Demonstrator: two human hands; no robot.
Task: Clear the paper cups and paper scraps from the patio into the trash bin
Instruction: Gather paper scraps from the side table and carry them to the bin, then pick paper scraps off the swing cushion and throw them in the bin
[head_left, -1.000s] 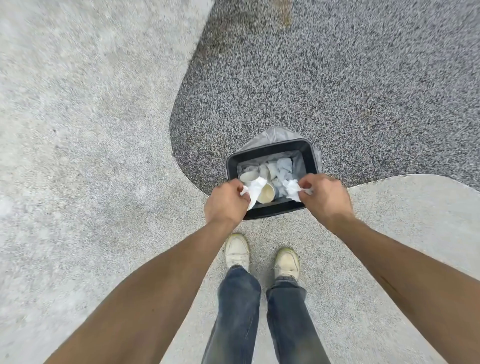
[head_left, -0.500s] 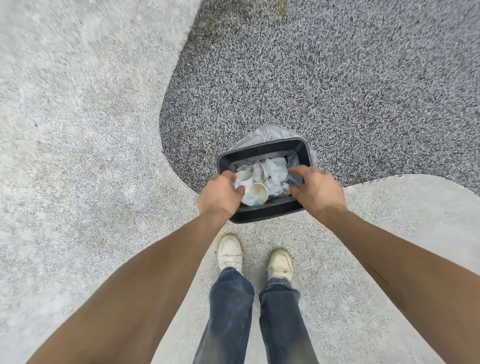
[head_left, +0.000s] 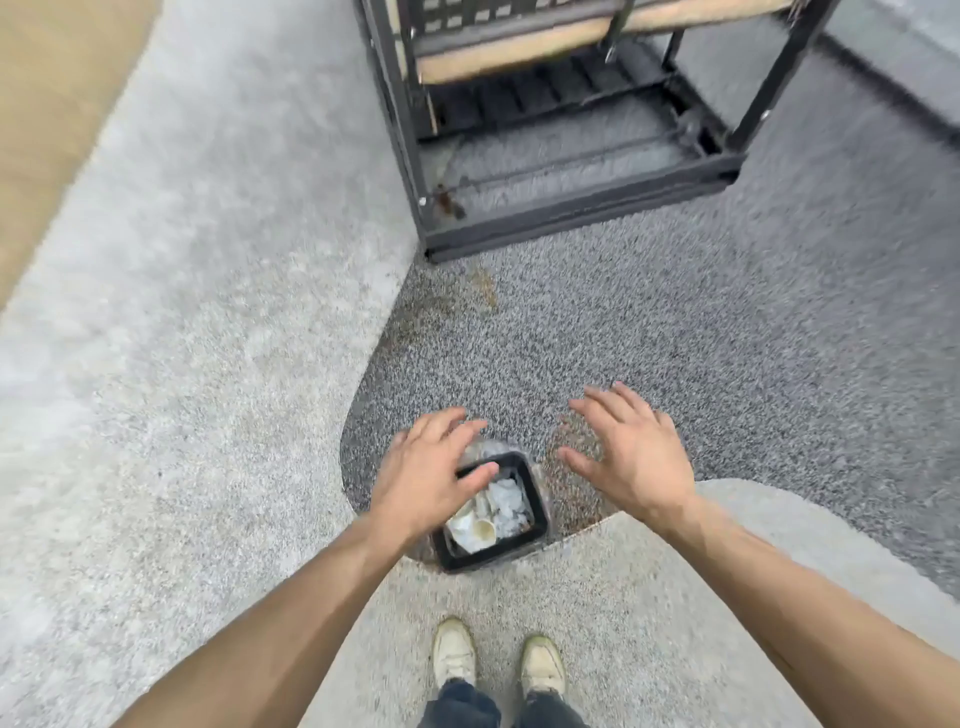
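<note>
Both hands have let go of their paper scraps and lifted: left hand (head_left: 426, 480) and right hand (head_left: 626, 452) spread empty above the black trash bin (head_left: 537, 532) at lower centre, cups and scraps (head_left: 493, 512) inside.

bare forearms (head_left: 291, 618), off-white shoes (head_left: 453, 652), probably jeans (head_left: 462, 706)

Flat, even daylight, no hard shadows and no glare on the paving (head_left: 208, 364). Motion blur smears the whole frame, heaviest toward the edges and over the metal frame (head_left: 561, 130) up top. Wide-angle bend stretches both forearms at the bottom corners.
</note>
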